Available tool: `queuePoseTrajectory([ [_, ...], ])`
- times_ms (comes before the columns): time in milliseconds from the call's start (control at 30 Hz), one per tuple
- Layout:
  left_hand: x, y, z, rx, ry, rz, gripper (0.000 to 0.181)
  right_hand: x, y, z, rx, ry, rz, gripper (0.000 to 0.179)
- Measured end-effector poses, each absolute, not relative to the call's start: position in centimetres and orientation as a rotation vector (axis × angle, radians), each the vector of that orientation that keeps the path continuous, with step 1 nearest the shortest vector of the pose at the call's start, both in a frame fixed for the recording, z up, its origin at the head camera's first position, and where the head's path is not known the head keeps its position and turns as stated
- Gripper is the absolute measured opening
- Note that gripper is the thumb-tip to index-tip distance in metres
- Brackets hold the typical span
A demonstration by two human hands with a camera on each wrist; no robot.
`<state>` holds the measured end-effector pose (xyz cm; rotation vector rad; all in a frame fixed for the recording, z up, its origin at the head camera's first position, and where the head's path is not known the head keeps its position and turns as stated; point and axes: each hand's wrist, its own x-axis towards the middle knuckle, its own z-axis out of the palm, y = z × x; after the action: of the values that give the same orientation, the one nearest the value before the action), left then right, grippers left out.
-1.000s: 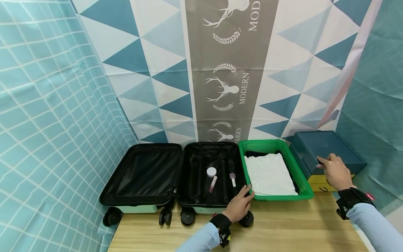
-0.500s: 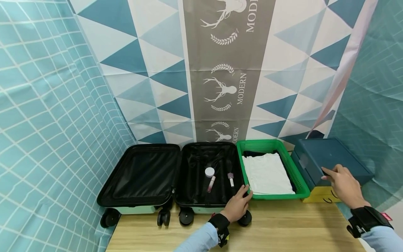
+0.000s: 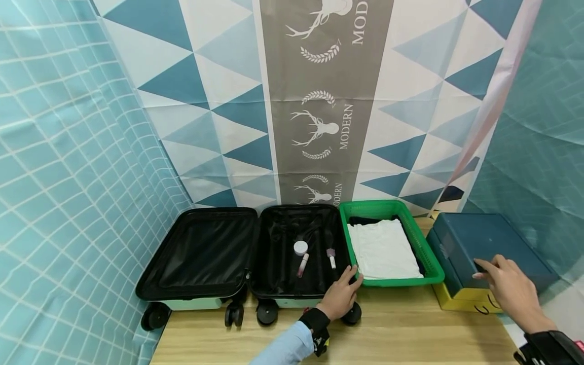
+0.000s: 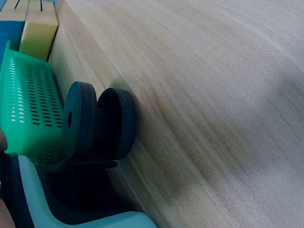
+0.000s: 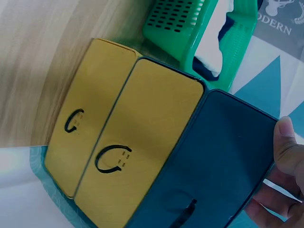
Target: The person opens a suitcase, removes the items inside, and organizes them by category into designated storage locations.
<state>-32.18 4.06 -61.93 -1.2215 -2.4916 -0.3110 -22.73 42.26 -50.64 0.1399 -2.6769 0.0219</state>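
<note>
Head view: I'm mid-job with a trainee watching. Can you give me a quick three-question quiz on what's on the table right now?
1. Multiple choice: what lies on top in the green basket?
A) a red towel
B) a white cloth
C) a newspaper

2. True or false: the white round container lies in the right-hand half of the open suitcase, as the head view shows it.

3. Short answer: which of the person's hands is touching the blue-and-yellow storage box?

Key:
1. B
2. True
3. The right hand
</note>
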Motion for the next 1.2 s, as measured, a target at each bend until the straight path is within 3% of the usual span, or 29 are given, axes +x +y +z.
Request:
queuePoseTrajectory([
  [267, -32.3, 4.0, -61.8, -1.206, -2.499, -0.29, 0.049, -20.9, 40.4, -49.3, 0.243, -2.679, -0.12, 0.033],
  [400, -32.3, 4.0, -61.7, -1.184, -2.511, -0.271, 0.049, -20.6, 39.8, -49.0, 0.333, -2.655, -0.15, 0.025],
  [567, -32.1, 4.0, -61.6, -1.189, -2.512, -0.296, 0.051, -20.7, 39.4, -49.1, 0.377, -2.633, -0.171, 0.07],
  [800, -32.1, 4.1, -61.9, -1.183, -2.51, -0.31, 0.05, -20.8, 38.1, -48.6, 0.42, -2.644, -0.168, 0.026],
  [1000, -32.1, 4.1, -62.1, -1.178, -2.501, -0.303, 0.049, -21.4, 37.6, -48.4, 0.487, -2.612, -0.162, 0.037],
  [1200, -31.9, 4.0, -61.8, -1.183, -2.49, -0.349, 0.049, -21.9, 36.7, -48.4, 0.44, -2.606, -0.122, 0.035],
])
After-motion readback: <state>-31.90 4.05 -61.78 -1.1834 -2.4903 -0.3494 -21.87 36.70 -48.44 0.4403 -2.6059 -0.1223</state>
